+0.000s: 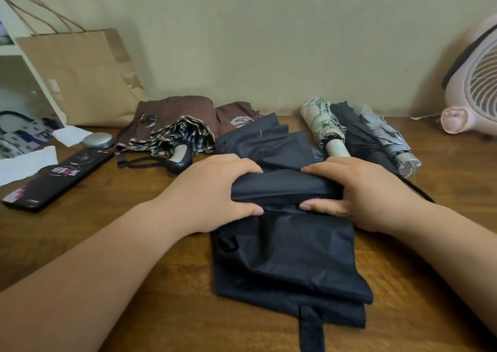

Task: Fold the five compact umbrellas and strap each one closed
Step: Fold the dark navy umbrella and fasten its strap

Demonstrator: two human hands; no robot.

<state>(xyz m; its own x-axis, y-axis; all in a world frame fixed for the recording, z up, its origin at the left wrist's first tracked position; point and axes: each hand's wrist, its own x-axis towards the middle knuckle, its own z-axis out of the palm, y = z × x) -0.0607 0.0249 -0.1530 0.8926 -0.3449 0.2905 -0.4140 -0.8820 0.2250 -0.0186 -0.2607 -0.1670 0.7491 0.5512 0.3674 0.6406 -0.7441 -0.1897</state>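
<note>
Place: we take this for a home — a lived-in desk corner.
Surface: wooden table (pixel 113 190) against a plain wall (pixel 269 42).
Far left: paper shopping bag (pixel 80 77).
Far right: pink fan (pixel 473 88) — household clutter.

Strap (pixel 312 324) end, fan (pixel 474 82): partly off-frame.

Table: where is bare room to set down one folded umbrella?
Bare wood: between the black phone and the left hand on the dark umbrella, and between the grey umbrella and the pink fan. Crowded: the umbrellas at the back.
</note>
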